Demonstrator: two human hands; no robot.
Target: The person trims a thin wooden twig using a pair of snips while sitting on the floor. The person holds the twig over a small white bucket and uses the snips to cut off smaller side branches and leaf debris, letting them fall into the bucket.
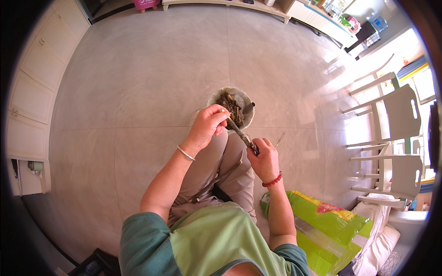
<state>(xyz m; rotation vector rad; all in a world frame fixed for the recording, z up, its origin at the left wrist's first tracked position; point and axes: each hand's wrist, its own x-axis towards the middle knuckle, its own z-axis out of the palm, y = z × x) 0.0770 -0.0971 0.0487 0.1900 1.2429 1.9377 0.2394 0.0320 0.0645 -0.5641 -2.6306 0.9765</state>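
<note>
My left hand [209,119] is closed at the upper end of a rough, bark-covered stick [240,134], with a small pale bit showing by the thumb. My right hand [264,159] grips the stick's lower end. A small dark object [256,150] shows at the right thumb, mostly hidden by the fingers; I cannot tell what it is. Below my left hand stands a bin [251,119] lined with a pale plastic bag. Brown bark and wood scraps [230,103] lie in it. Another brown stick [221,177] rests across my lap.
A thin rod [279,139] shows just past my right hand. To my right lies a large green plastic package [321,227]. White chairs [402,114] line the right side, and white cabinets [32,100] the left. A low cabinet [221,2] stands across the tiled floor [165,69].
</note>
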